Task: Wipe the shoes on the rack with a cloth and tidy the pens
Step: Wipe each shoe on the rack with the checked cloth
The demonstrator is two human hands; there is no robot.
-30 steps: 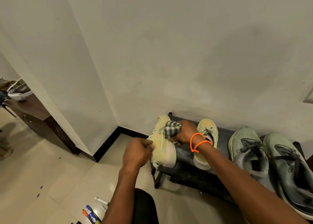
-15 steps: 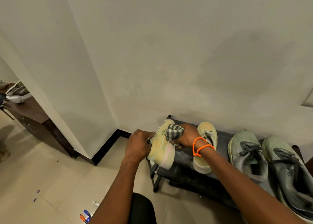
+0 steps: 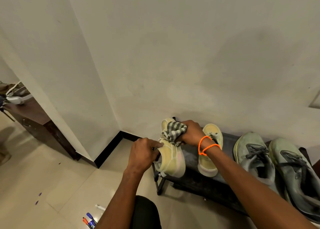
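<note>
A yellow shoe lies tilted on its side at the left end of the black rack. My left hand grips its heel opening. My right hand, with orange bands on the wrist, holds a bunched grey-striped cloth against the shoe's upper. The second yellow shoe stands upright just to the right, partly behind my wrist. Several pens lie on the floor at the bottom, partly hidden by my left arm.
Two grey-green sneakers sit on the rack's right half. The rack stands against a white wall near a corner with black skirting. A dark wooden cabinet with clutter on it stands at far left. Beige tiled floor below.
My left hand has moved from beside the shoe onto its heel and now grips it. The cloth has shifted slightly over the shoe's upper. The view has tilted a little.
</note>
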